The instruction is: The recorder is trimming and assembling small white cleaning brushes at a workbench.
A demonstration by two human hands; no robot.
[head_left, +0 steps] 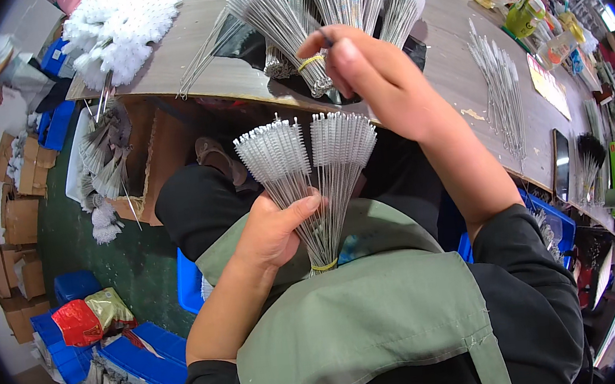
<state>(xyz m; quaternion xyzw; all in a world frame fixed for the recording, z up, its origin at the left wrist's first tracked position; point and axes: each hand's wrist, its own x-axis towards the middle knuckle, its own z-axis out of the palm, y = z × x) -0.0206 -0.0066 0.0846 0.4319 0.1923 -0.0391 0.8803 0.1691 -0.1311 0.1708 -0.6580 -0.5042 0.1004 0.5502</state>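
Observation:
My left hand [270, 229] is wrapped round the wire stems of a bundle of thin brushes [340, 147] above my lap. Their white bristle heads fan out upward in two clumps, and a yellow band [324, 267] binds the stem ends. Over the table edge, my right hand [382, 83] is raised with its fingers curled in a pinch; a small dark thing shows at the fingertips, too unclear to name. Just beyond that hand stand more brush bundles [265, 5], one tied with a yellow band [310, 62].
A heap of white bristle heads [122, 35] covers the table's left end. Loose brushes [499, 89] lie on the right, near a phone [560, 158] and a green bottle [525, 15]. Below left are an open carton [147, 164] of brushes and blue crates [152, 358].

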